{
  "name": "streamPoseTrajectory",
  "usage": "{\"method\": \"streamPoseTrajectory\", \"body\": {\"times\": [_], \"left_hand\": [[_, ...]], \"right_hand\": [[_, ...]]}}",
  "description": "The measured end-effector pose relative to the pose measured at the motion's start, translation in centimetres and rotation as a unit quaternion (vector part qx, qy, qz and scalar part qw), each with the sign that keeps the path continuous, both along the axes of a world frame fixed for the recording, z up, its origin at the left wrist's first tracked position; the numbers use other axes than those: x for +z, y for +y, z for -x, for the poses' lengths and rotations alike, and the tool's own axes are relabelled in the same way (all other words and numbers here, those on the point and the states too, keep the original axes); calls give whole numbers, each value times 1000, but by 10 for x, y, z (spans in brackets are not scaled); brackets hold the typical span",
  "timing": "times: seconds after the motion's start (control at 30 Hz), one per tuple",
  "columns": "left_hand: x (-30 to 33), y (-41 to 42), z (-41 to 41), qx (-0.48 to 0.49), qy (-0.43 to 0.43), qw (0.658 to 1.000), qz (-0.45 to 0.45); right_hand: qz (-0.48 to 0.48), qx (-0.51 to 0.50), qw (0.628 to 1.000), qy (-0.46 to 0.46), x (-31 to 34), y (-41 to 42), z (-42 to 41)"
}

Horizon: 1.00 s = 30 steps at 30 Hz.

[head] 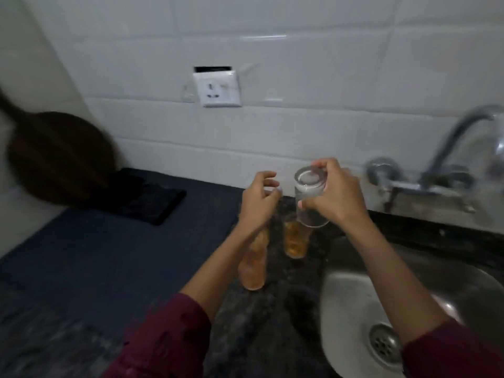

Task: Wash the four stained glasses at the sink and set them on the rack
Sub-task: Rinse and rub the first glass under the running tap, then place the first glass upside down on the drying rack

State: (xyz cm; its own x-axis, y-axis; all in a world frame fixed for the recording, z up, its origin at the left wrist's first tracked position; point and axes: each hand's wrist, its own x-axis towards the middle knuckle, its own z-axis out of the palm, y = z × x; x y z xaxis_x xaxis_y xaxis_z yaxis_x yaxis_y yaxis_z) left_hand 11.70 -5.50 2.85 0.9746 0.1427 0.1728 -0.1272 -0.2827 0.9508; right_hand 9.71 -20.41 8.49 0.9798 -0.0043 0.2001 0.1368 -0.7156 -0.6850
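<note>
Clear glass (309, 197), upside down, is gripped in the right hand (331, 195) above the worktop (253, 317) beside the sink (343, 293). Left hand (257, 200) hovers half open, empty. Two orange-stained glasses (296, 237) stand below; lower it clear of them.

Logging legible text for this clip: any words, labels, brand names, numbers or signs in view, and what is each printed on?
No readable text in this frame.
White wall socket plate: only pin holes and a switch, no lettering legible.
Clear drinking glass gripped upside down in the right hand: no print visible.
Two orange-stained glasses on the counter: no labels; blurred.
Chrome wall tap: motion-blurred, any marking unreadable.
</note>
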Motion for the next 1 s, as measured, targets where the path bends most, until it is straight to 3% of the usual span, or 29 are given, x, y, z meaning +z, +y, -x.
{"method": "streamPoseTrajectory", "body": {"times": [0.1,0.2,0.3,0.43,0.67,1.0], "left_hand": [[5,90,6,71,-33,997,13],[-11,192,15,179,-12,983,-35],[-41,284,24,252,82,955,-135],[-91,364,31,220,221,913,-264],[-150,411,26,131,372,837,-379],[-164,411,19,131,382,830,-386]], "right_hand": [[4,65,998,-16,8,85,-38],[9,142,990,-2,0,184,-73],[16,210,977,30,-19,283,-98],[29,253,966,34,-56,391,-123],[48,280,958,41,-105,487,-161],[77,303,945,92,-135,511,-183]]}}
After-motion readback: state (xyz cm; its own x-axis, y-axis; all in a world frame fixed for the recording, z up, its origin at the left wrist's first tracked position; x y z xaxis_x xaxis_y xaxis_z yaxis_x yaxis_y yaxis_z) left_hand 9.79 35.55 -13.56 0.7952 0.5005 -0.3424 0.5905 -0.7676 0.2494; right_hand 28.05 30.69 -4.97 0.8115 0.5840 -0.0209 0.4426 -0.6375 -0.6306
